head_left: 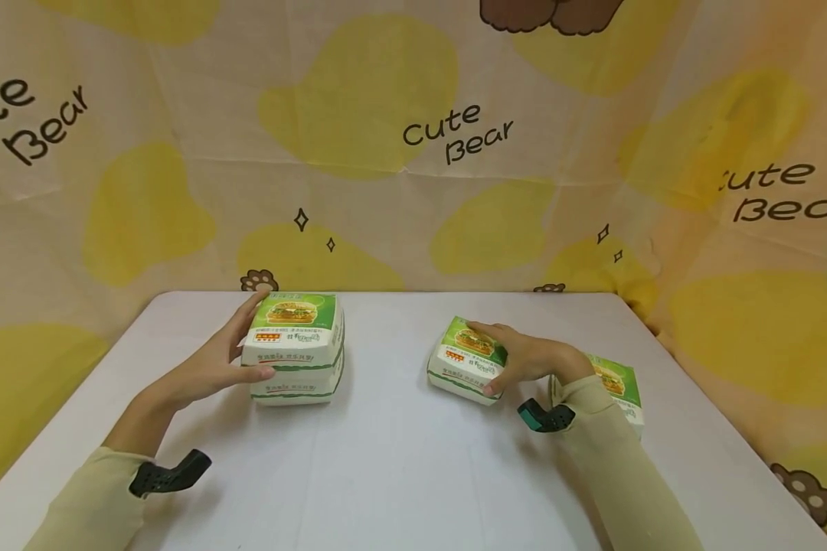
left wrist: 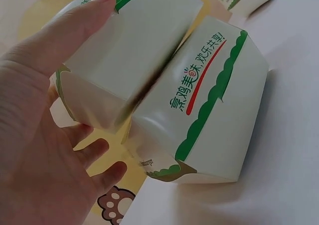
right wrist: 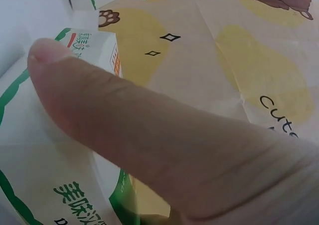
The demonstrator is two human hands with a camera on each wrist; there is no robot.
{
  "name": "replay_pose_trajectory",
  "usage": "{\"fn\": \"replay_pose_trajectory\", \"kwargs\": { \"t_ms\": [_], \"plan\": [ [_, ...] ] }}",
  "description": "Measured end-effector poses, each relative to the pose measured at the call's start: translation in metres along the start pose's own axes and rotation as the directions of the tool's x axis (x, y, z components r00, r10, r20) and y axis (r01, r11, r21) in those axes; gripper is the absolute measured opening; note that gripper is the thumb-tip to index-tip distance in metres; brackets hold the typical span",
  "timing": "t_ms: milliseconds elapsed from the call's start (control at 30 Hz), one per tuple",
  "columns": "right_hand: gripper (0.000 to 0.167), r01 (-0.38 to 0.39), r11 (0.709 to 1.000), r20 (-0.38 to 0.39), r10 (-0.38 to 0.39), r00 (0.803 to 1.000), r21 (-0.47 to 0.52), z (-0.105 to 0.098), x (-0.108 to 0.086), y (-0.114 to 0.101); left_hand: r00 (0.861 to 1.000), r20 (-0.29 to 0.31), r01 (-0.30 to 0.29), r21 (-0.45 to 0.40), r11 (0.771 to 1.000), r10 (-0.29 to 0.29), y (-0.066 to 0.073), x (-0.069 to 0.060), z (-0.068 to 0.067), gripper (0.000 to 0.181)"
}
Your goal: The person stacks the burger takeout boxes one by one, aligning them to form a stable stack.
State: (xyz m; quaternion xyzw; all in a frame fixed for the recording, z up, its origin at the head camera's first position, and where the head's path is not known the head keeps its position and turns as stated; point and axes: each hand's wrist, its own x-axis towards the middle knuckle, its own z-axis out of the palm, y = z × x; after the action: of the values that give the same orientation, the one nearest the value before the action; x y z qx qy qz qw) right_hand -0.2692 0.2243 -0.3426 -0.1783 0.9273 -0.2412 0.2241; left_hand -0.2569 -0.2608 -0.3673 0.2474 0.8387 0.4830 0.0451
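Note:
On the left, one burger box [head_left: 292, 337] with a green and white lid sits atop a second burger box [head_left: 292, 389]. My left hand [head_left: 207, 366] grips the upper one from its left side, thumb on the front face and fingers toward the back. In the left wrist view the thumb presses the upper box [left wrist: 134, 45], while the lower box [left wrist: 214, 110] is untouched. Right of centre, my right hand [head_left: 529, 358] holds another burger box [head_left: 458, 366], turned at an angle, thumb at its front corner. Whether that box touches the table cannot be told.
A further burger box [head_left: 616, 386] stands at the right, partly hidden behind my right forearm. The white table [head_left: 386, 459] ends at a patterned cloth [head_left: 400, 222] behind and at both sides. Each wrist wears a dark camera mount [head_left: 168, 474].

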Motion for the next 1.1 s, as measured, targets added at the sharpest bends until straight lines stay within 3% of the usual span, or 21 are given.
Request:
{"fn": "replay_pose_trajectory", "kwargs": {
  "t_ms": [400, 567, 800, 1100],
  "plan": [
    [0.107, -0.022, 1.000, -0.027, 0.022, 0.999, -0.002, 0.0065, -0.0024, 0.0006, 1.000, -0.003, 0.008, 0.008, 1.000, -0.008, 0.0026, -0.0018, 0.0058, 0.114],
    [0.100, 0.050, 0.999, -0.054, -0.050, 0.997, -0.013, 0.0044, -0.0020, -0.0003, 1.000, -0.005, 0.016, 0.008, 1.000, -0.015, 0.0040, -0.0006, 0.0071, 0.114],
    [0.097, 0.084, 0.996, -0.089, -0.083, 0.993, 0.006, 0.0023, -0.0008, -0.0030, 1.000, -0.003, 0.022, 0.006, 1.000, -0.022, 0.0043, -0.0007, 0.0072, 0.115],
    [0.097, 0.183, 0.983, -0.193, -0.179, 0.965, 0.005, 0.0014, 0.0025, -0.0088, 1.000, -0.011, 0.012, 0.009, 1.000, -0.012, 0.0054, -0.0019, 0.0038, 0.115]
  ]
}}
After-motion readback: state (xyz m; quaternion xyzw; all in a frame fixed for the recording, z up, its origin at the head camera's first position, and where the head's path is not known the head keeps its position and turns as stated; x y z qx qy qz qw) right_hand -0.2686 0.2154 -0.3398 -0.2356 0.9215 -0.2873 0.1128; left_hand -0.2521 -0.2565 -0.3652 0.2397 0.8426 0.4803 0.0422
